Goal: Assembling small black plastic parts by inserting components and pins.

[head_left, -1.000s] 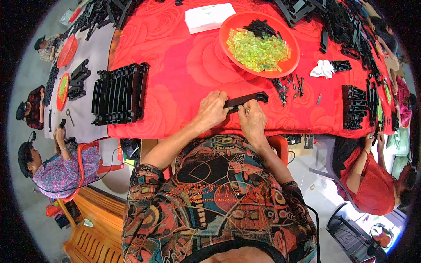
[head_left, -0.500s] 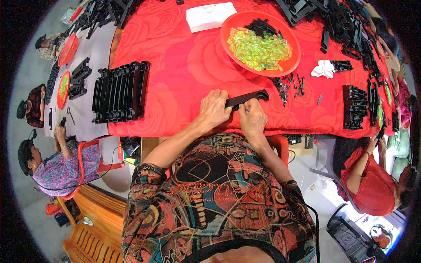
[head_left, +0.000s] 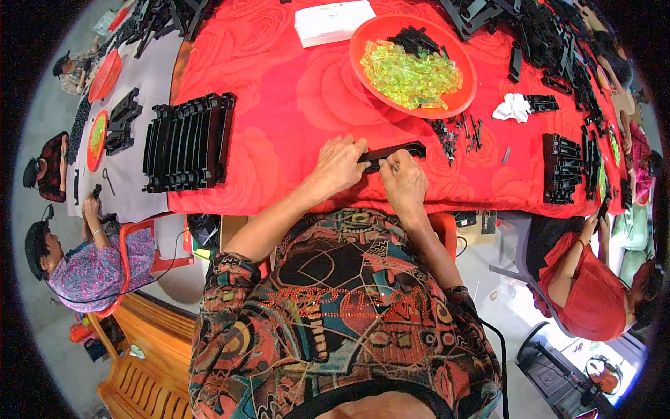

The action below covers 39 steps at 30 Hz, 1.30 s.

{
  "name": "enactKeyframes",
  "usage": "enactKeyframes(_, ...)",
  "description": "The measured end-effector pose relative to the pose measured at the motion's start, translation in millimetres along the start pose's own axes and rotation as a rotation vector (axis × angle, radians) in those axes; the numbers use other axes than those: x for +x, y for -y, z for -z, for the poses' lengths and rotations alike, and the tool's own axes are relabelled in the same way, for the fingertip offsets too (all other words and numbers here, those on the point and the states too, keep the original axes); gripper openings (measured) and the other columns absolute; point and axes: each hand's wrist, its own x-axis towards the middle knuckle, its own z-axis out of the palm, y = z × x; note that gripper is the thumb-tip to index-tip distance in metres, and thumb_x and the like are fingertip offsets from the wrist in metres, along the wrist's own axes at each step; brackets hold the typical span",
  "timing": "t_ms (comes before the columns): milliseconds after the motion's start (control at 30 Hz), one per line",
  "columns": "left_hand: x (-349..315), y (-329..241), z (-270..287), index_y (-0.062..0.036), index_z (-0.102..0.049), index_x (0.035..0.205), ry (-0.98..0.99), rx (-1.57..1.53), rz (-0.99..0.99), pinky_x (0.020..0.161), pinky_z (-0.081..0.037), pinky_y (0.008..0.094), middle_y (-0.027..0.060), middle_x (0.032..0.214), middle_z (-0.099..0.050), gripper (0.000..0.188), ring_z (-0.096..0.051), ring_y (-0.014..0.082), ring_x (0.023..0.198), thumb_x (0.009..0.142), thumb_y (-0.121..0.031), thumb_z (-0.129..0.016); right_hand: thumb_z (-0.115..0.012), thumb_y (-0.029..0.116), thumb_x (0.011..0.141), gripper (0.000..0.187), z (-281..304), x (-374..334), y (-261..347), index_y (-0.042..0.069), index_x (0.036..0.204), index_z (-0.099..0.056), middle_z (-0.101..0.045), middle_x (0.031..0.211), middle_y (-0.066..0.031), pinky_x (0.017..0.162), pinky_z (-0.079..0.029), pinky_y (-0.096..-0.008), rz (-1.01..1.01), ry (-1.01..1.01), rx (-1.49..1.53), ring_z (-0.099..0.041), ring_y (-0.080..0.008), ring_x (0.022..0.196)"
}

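Assembly workshop, seated workers (head_left: 590, 290), cloth-covered table (head_left: 269, 84), heaped black parts (head_left: 484, 17)

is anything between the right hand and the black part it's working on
Nothing visible: the right hand is right at the black part's near edge, and the left hand holds its left end.

Left hand (head_left: 340, 165) and right hand (head_left: 405, 184) near each other, fingers (head_left: 393, 161) curled; both forearms (head_left: 279, 220) angled inward.
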Motion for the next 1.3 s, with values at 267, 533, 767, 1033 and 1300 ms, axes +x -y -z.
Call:
enactKeyframes(267, 7, 9, -7, -0.0027, -0.055, 0.085, -0.025, -0.142, -0.003, 0.072, -0.042, 0.0435, 0.0154, 0.082, -0.055, 0.024, -0.054, 0.0338, 0.084, 0.068, -0.012, -0.07, -0.062, 0.018, 0.078, 0.018, -6, 3, -6, 0.004, 0.079, -0.052, -0.058, 0.074, -0.0119, 0.058, -0.044, -0.0432, 0.055, -0.036, 0.018, -0.058, -0.0329, 0.068)
enactKeyframes(533, 15, 13, -7, -0.0041, -0.057, 0.082, 0.026, -0.252, 0.097, 0.07, -0.044, 0.0421, 0.0146, 0.08, -0.057, 0.023, -0.057, 0.0324, 0.08, 0.067, -0.013, -0.071, -0.062, 0.016, 0.077, 0.017, -9, 6, -3, 0.004, 0.078, -0.049, -0.057, 0.074, -0.0124, 0.056, -0.043, -0.045, 0.05, -0.074, -0.047, -0.058, -0.0344, 0.066)
enactKeyframes(767, 22, 5, 3, -0.0036, -0.058, 0.08, 0.086, -0.146, 0.144, 0.069, -0.044, 0.043, 0.016, 0.082, -0.059, 0.024, -0.058, 0.0329, 0.082, 0.066, -0.018, -0.072, -0.061, 0.013, 0.076, 0.016, -10, 10, -4, 0.004, 0.078, -0.048, -0.056, 0.074, -0.013, 0.056, -0.043, -0.0453, 0.099, -0.089, -0.064, -0.057, -0.0348, 0.065)
enactKeyframes(1033, 30, 13, 2, -0.0039, -0.057, 0.076, 0.133, -0.084, 0.077, 0.064, -0.043, 0.0441, 0.0153, 0.078, -0.06, 0.024, -0.059, 0.0332, 0.079, 0.065, -0.019, -0.073, -0.059, 0.016, 0.082, 0.016, -1, 14, -6, 0.002, 0.078, -0.053, -0.055, 0.068, -0.0106, 0.055, -0.044, -0.0407, 0.104, -0.027, 0.052, -0.058, -0.0293, 0.064)
enactKeyframes(1300, 31, 13, 4, -0.0052, -0.057, 0.071, 0.17, -0.174, 0.106, 0.06, -0.043, 0.0459, 0.0144, 0.07, -0.061, 0.02, -0.06, 0.0344, 0.075, 0.062, -0.018, -0.07, -0.033, 0.032, 0.095, 0.045, 36, 26, -10, -0.005, 0.084, -0.057, -0.027, 0.051, 0.0056, 0.035, -0.02, -0.0212, -0.237, -0.144, 0.917, -0.021, -0.0041, 0.039)
